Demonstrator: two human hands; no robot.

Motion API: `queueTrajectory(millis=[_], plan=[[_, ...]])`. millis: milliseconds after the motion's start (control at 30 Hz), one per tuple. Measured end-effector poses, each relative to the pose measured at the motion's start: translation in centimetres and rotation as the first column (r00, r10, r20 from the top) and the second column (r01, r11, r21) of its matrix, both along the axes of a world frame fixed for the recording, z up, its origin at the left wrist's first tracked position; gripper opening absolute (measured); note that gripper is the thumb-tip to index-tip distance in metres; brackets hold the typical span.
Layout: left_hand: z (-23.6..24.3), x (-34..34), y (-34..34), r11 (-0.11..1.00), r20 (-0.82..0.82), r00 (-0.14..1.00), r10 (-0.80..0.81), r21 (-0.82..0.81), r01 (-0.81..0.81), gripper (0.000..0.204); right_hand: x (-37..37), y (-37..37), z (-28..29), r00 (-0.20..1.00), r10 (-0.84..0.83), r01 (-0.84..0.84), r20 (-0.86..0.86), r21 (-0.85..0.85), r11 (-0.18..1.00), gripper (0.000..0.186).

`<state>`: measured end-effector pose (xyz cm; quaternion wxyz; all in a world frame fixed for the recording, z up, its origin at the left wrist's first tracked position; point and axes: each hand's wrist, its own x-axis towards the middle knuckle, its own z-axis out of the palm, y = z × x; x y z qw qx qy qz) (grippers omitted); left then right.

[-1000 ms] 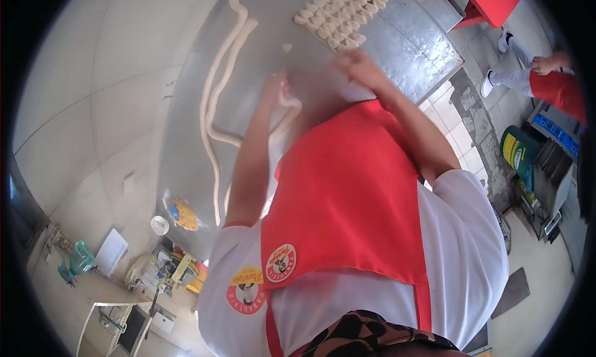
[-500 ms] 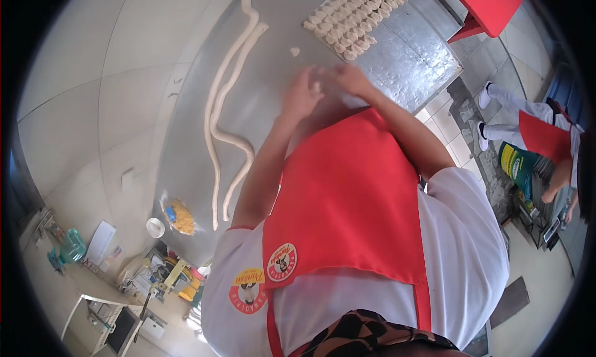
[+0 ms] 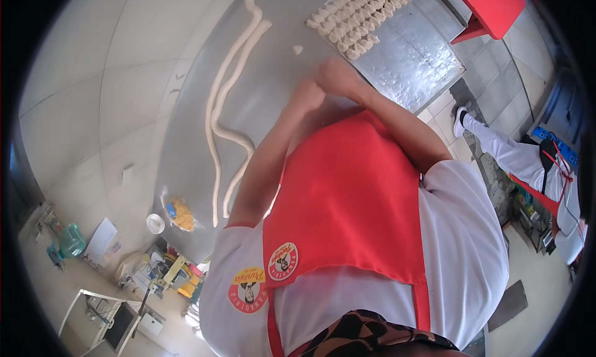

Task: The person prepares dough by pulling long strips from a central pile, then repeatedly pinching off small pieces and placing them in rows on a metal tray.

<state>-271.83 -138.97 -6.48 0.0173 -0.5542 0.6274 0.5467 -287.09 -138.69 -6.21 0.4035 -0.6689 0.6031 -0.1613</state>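
Observation:
Both hands are together over the steel table (image 3: 273, 71), just beyond my red apron. My left hand (image 3: 307, 96) is closed, knuckles up. My right hand (image 3: 339, 78) is closed too and touches or nearly touches the left one. Whatever lies inside the fingers is hidden. A small piece of dough (image 3: 298, 49) rests on the table a little beyond my hands. Two long dough ropes (image 3: 213, 109) run along the table to the left of my left forearm. At the far right, rows of small shaped dough pieces (image 3: 357, 19) sit on a metal tray (image 3: 413, 59).
A yellow crumbly heap (image 3: 182, 214) with a blue object (image 3: 171, 209) in it lies near the table's left end, beside a white bowl (image 3: 155, 223). A red table or stool (image 3: 493, 9) stands at the far right. Another person (image 3: 521, 155) is on the right side.
My hands, blurred and slightly apart before, have closed and come together. The other person on the right has turned and shifted position. The dough ropes and tray have stayed put.

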Motion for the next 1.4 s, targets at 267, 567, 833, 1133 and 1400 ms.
queueTrajectory(millis=[267,567,833,1133,1400], plan=[[-1.8,8.6,-2.2,0.849,-0.053,0.863,0.503,0.216,-0.482,0.035,-14.5,-0.8,-1.3,0.705,-0.542,0.506,0.457,0.21,0.836,0.03],[-2.7,6.8,0.7,0.84,0.096,0.992,0.077,-0.543,-0.013,0.048,-12.4,-2.9,-3.8,0.763,-0.646,0.609,-0.005,-0.327,0.722,0.029],[-1.3,2.9,3.8,0.796,-0.19,0.982,-0.004,-0.594,-0.112,0.057,2.0,2.6,-3.3,0.997,0.019,-0.033,0.077,0.186,0.982,0.043],[0.4,1.0,1.9,0.859,-0.032,0.984,-0.177,-0.492,0.139,0.027,1.4,0.0,0.4,0.979,0.15,-0.143,-0.139,0.057,0.988,0.04],[-3.0,8.3,-0.3,0.838,-0.061,0.846,0.529,0.196,-0.51,0.032,-12.1,-0.6,-0.6,0.825,-0.42,0.35,0.379,0.241,0.905,0.036]])
